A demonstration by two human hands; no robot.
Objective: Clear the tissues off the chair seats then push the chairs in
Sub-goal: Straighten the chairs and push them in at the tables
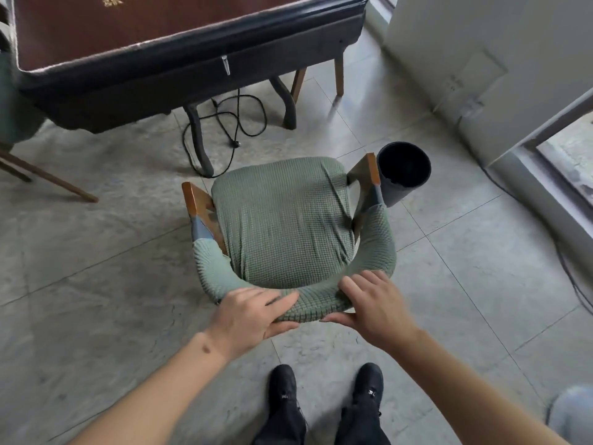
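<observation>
A chair (pixel 282 216) with a green knitted cover and wooden arms stands on the tiled floor, a short way back from the dark table (pixel 179 56). Its seat is bare; I see no tissue on it. My left hand (pixel 253 313) grips the left part of the curved backrest, fingers over the top and thumb underneath. My right hand (pixel 372 303) grips the right part of the same backrest. Both arms reach forward from the bottom of the view.
A black round bin (pixel 401 175) stands just right of the chair's front arm. A black cable (pixel 237 123) lies coiled on the floor under the table. Another chair (pixel 19 123) shows at the left edge. A white wall and doorway (pixel 513 107) lie to the right.
</observation>
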